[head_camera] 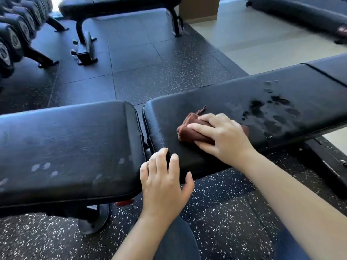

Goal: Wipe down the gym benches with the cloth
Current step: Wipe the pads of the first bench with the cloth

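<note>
A black padded gym bench runs across the view in two parts: a seat pad (65, 143) on the left and a long back pad (262, 94) on the right. A folded brown cloth (191, 133) lies on the back pad near its left end. My right hand (223, 136) presses flat on the cloth, fingers curled over it. Wet smears (270, 113) mark the pad to the right of the cloth. My left hand (165, 182) rests on the near corner of the back pad, fingers apart, holding nothing.
A second black bench (116, 4) stands at the back on the speckled rubber floor (150, 72). A dumbbell rack (16, 34) lines the far left. Another black pad (304, 15) lies on the pale floor at the top right. My knees are below.
</note>
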A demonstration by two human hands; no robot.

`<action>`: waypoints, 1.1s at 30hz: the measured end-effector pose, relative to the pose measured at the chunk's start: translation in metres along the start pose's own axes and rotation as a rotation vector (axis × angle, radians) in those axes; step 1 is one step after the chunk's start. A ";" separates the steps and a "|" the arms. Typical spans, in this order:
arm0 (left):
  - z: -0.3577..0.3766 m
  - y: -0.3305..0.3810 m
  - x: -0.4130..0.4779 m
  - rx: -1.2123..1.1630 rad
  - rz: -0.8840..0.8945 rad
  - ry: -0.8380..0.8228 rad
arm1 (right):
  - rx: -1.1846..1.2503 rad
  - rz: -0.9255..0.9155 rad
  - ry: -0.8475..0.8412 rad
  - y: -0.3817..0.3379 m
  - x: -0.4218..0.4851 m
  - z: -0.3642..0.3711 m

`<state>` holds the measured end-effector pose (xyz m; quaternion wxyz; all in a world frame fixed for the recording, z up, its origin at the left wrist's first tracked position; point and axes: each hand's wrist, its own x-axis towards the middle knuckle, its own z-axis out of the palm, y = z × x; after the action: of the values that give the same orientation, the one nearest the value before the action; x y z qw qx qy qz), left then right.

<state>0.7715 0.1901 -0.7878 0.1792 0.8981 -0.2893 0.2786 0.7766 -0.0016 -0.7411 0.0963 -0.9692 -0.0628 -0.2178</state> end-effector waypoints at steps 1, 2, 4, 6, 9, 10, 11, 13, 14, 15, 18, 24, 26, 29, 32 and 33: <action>0.000 0.000 0.000 0.000 0.000 -0.001 | 0.007 -0.002 -0.028 0.005 0.013 0.003; 0.001 0.001 0.001 0.006 -0.001 -0.003 | 0.000 0.012 -0.053 0.013 0.028 0.008; 0.002 0.001 0.001 0.026 -0.005 -0.009 | -0.035 0.075 -0.122 0.031 0.064 0.019; 0.002 0.001 0.000 0.041 -0.013 -0.017 | -0.063 0.130 -0.176 0.045 0.097 0.029; -0.002 0.003 -0.002 0.064 -0.040 -0.033 | -0.055 0.142 -0.228 0.048 0.116 0.033; -0.003 0.007 -0.002 0.070 -0.063 -0.041 | -0.058 0.119 -0.233 0.047 0.109 0.031; -0.003 0.012 -0.001 0.075 -0.091 -0.043 | -0.066 0.081 -0.231 0.046 0.097 0.026; 0.000 0.029 0.002 0.083 -0.134 -0.032 | -0.059 -0.023 -0.197 0.048 0.059 0.012; 0.001 0.040 0.003 0.078 -0.146 -0.026 | -0.026 -0.082 -0.159 0.051 0.036 0.002; 0.004 0.050 0.006 0.068 -0.154 -0.024 | 0.015 -0.141 -0.116 0.054 0.015 -0.007; 0.011 0.075 0.014 0.069 -0.148 -0.033 | 0.085 -0.252 -0.067 0.066 -0.018 -0.023; 0.025 0.092 0.030 0.156 -0.089 -0.052 | -0.002 -0.165 -0.126 0.083 0.030 -0.006; 0.029 0.092 0.031 0.185 -0.088 -0.045 | -0.046 -0.054 -0.176 0.094 0.061 0.002; 0.032 0.090 0.029 0.193 -0.101 -0.047 | -0.058 0.050 -0.223 0.100 0.091 0.010; 0.036 0.091 0.025 0.205 -0.085 -0.036 | -0.051 0.029 -0.241 0.099 0.081 0.007; 0.037 0.091 0.023 0.203 -0.084 -0.034 | -0.058 -0.001 -0.232 0.100 0.068 0.001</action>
<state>0.7450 0.0924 -0.7877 0.0939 0.9275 -0.2247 0.2836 0.8550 -0.0929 -0.7286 0.0603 -0.9902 -0.0674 -0.1061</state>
